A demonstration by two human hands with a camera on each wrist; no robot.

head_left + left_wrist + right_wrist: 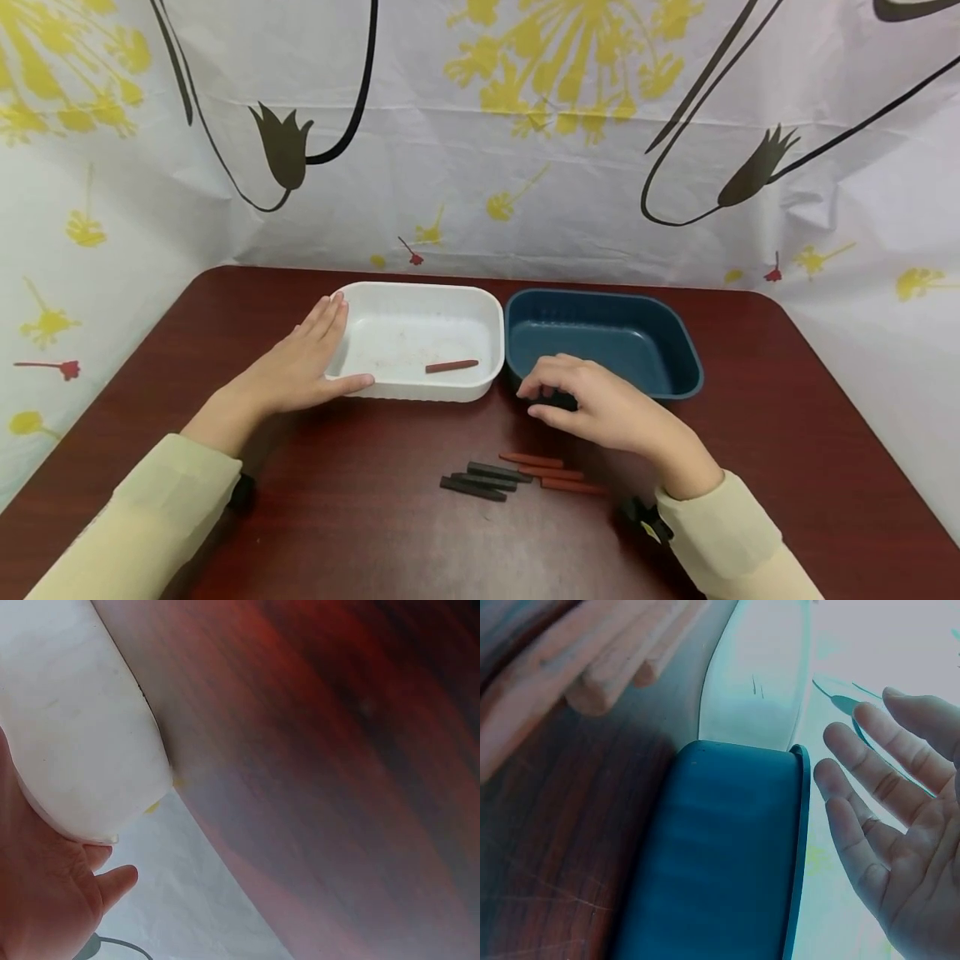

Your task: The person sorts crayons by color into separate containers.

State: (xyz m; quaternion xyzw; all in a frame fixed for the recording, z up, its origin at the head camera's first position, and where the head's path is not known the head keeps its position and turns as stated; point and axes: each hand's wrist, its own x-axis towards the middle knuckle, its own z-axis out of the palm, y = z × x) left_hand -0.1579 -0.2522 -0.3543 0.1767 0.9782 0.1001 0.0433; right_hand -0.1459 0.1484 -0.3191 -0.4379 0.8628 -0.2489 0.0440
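- The left hand (300, 367) lies flat against the near-left corner of the white tray (417, 392); its fingers are straight and run along the tray's left wall, the thumb stretches across the near wall, and nothing is curled round the rim.
- The left wrist view shows that same white tray (82, 742) as a smooth, rounded plastic wall pressed against the palm (45, 900).
- The tray is a shallow rectangle with soft corners and a rolled lip, its floor faintly scuffed. One reddish-brown stick (452, 366), short and cylindrical, lies on the floor beyond the left thumb tip and to its right.
- The right hand (600, 408) hovers over the near-left corner of the blue tray (678, 354), fingers loosely bent and spread, holding nothing; the right wrist view shows the palm (907, 825) open above the rim.
- The blue tray (727, 847) is matt dark teal plastic, the same rounded shape, with a ribbed floor. It stands just beside the white one.
- Near the right wrist, on the person's side of its fingers, loose sticks lie on the table (337, 517): three reddish-brown ones (555, 473) and three black ones (480, 481), all slim, dull and crayon-like, bunched side by side.
- The table is dark red wood-grain with a slight gloss and rounded far corners.
- A creased white backdrop (480, 167) printed with yellow flowers and black stems stands behind.
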